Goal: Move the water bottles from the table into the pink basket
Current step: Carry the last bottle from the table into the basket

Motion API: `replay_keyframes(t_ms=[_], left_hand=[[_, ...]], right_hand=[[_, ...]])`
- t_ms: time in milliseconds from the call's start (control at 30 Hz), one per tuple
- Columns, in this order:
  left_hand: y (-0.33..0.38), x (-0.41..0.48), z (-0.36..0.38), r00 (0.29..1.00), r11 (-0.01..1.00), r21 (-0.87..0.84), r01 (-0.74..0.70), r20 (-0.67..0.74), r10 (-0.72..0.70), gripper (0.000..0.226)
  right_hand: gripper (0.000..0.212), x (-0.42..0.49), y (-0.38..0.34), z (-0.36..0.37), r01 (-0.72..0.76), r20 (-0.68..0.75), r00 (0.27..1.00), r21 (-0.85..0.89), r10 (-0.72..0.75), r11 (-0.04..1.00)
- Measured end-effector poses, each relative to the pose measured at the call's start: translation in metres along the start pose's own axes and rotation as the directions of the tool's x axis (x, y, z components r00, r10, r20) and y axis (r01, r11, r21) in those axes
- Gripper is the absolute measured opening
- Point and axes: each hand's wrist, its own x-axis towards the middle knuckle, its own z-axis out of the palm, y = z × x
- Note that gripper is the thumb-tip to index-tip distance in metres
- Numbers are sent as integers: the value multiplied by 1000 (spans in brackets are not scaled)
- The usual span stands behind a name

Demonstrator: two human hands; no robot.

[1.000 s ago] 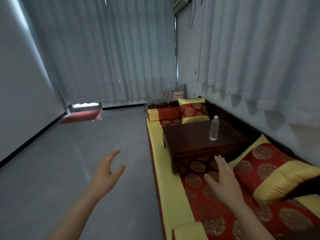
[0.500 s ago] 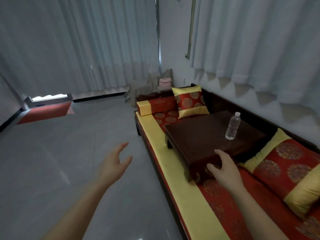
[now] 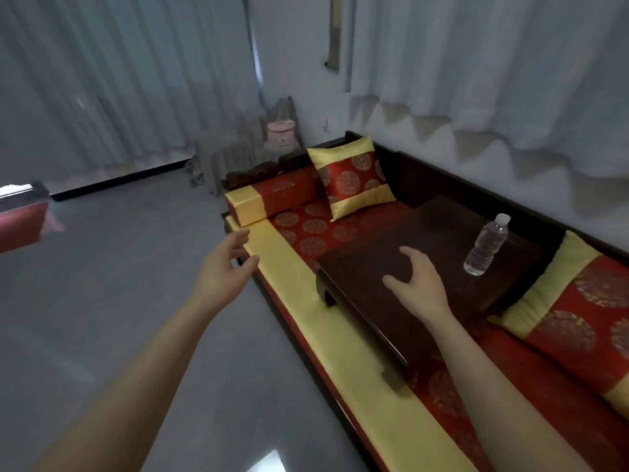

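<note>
One clear water bottle (image 3: 486,245) with a white cap stands upright on the far right part of a low dark wooden table (image 3: 381,267), which sits on a red and yellow couch. My right hand (image 3: 417,280) hovers over the table's middle, fingers spread, a short way left of the bottle and not touching it. My left hand (image 3: 223,267) is open above the floor beside the couch's yellow edge. A pink basket (image 3: 280,135) stands far back in the corner beyond the couch's end.
A square red and yellow cushion (image 3: 354,177) and a bolster (image 3: 272,195) lie at the couch's far end. Another cushion (image 3: 578,308) lies right of the table. Grey floor (image 3: 112,284) spreads to the left. Curtains hang on both walls.
The view has swung right and closer to the couch. My right hand has moved forward from the table's near edge to over its top. My left hand has come nearer the couch edge.
</note>
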Motion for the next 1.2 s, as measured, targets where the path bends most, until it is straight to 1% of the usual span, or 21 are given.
replay_keyframes(t_ms=[67,100,167,200,267,333,400,467,567,700,767,867,967,1133,1200], left_hand=[[-9,49,15,996,999,-39,-23,81,26,49],[-12,79,27,989,997,-33,-70,130,74,49],[-18,111,39,980,996,-41,-78,182,84,48],[-15,154,60,954,991,-61,-117,269,130,48],[-17,176,76,930,988,-68,-139,335,154,47],[-5,225,116,854,972,-104,-212,464,236,47],[13,257,159,791,959,-131,-253,543,283,48],[36,270,200,721,943,-179,-281,609,330,50],[67,276,258,607,910,-243,-336,683,406,53],[126,282,352,458,843,-354,-405,719,522,57],[152,281,391,412,817,-400,-415,718,561,58],[184,283,450,347,801,-428,-419,740,576,59],[208,287,500,294,771,-441,-459,743,601,62],[236,286,571,261,756,-402,-517,766,587,67],[242,285,589,226,735,-379,-563,784,578,66]], right_hand=[[70,28,6,8,-46,-60,997,18,47,999],[71,44,11,12,-88,-110,990,39,92,995],[73,56,18,21,-141,-153,976,96,155,985],[74,73,29,24,-220,-230,941,141,248,965],[77,73,34,31,-284,-233,914,216,331,934],[77,93,51,33,-358,-303,851,260,428,897],[77,105,64,28,-416,-368,782,293,503,861],[78,109,80,22,-468,-396,722,325,567,822],[79,113,99,12,-509,-430,655,356,621,784],[79,133,147,-9,-531,-506,552,399,663,747],[80,146,169,-16,-537,-508,534,414,676,735],[82,169,199,-25,-558,-487,526,422,698,715],[82,192,224,-30,-567,-480,521,424,706,706],[83,219,263,-39,-579,-456,514,440,726,686],[83,225,274,-41,-585,-455,506,443,733,679]])
